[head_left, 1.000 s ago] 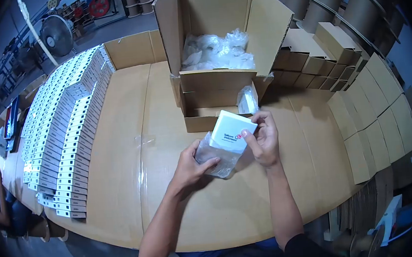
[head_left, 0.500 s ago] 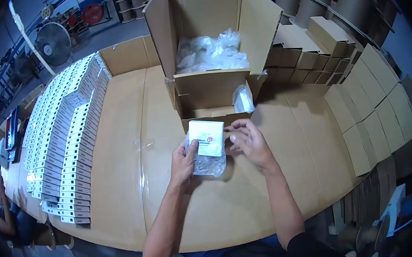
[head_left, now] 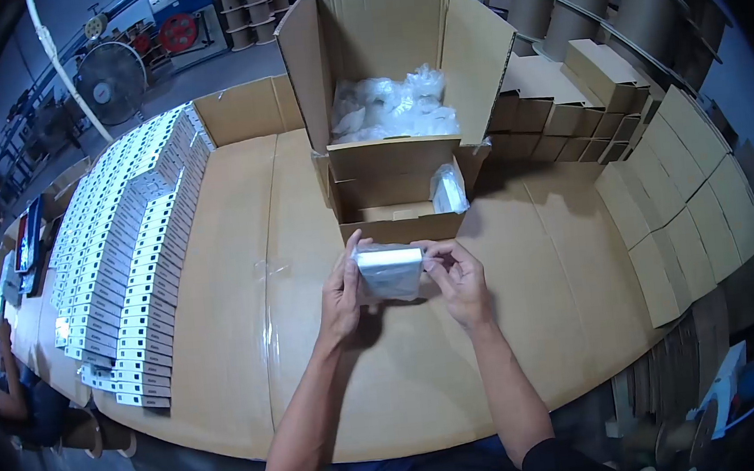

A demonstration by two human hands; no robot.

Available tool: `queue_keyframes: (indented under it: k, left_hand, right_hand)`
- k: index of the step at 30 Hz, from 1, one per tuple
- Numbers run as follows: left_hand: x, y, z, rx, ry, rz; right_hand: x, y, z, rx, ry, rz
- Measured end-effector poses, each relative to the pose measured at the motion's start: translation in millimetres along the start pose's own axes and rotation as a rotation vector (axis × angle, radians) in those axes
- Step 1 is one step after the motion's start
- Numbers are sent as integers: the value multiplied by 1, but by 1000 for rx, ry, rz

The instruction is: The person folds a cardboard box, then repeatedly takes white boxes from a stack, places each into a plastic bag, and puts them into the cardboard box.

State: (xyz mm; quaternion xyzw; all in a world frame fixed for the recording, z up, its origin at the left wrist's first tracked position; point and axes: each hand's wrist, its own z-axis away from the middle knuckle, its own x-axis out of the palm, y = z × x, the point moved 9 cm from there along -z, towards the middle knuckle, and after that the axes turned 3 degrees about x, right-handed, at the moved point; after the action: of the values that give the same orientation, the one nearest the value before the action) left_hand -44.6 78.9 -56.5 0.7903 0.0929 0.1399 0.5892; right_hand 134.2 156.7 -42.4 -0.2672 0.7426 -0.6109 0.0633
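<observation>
- Left hand (head_left: 340,300): its grip is clamped on the left side of a white box (head_left: 390,272) in clear plastic, held above the cardboard-covered counter (head_left: 462,389);
- Right hand (head_left: 464,289): its grip is closed on the wrapping at the box's upper right corner;
- Just beyond, a low open carton (head_left: 402,231) holds a wrapped item (head_left: 449,190) at its right end;
- Behind it, a tall open carton (head_left: 384,28) holds clear plastic bags (head_left: 394,106).
</observation>
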Motion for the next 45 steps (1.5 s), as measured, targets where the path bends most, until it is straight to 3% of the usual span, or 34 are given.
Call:
queue_keyframes:
  k: [3, 6, 9, 11, 14, 18, 19, 22, 23, 26, 27, 30, 31, 35, 38, 45]
  left_hand:
    - [3, 2, 1, 50, 3, 95]
    - [7, -15, 0, 12, 30, 354]
    - [13, -27, 2, -82, 87, 503]
    - [13, -30, 1, -122, 66, 485]
    - [16, -34, 0, -137, 2, 373]
    - [11, -30, 4, -165, -175, -16]
    - [6, -21, 1, -104, -90, 48]
    - [2, -3, 0, -123, -182, -34]
    - [2, 0, 0, -157, -189, -45]
    - [3, 1, 2, -131, -146, -41]
    - [4, 0, 3, -149, -152, -33]
    - [8, 2, 5, -151, -154, 6]
    - [8, 1, 6, -120, -145, 30]
    - [10, 4, 8, -121, -212, 30]
    - [7, 8, 15, -289, -231, -131]
    - [-16, -13, 15, -340, -249, -184]
  right_hand:
    - [3, -9, -1, -15, -109, -80]
    - [4, -4, -3, 31, -75, -228]
    - [11, 2, -3, 76, -45, -156]
    - [19, -2, 1, 158, -28, -89]
    - [4, 42, 1, 235, -36, -10]
    - [6, 28, 9, 288, -144, 168]
    - [2, 32, 12, 366, -106, 121]
    - [1, 8, 13, 289, -220, 176]
    - [-7, 5, 17, 354, -164, 229]
    - [-36, -19, 27, 177, 150, 435]
    - [-43, -41, 35, 3, 281, 460]
    - [-6, -83, 53, -231, 92, 595]
    - [15, -93, 57, -335, -50, 787]
    - [45, -79, 66, -457, -264, 1013]
    - [40, -65, 62, -329, -262, 776]
    - [35, -56, 74, -226, -244, 773]
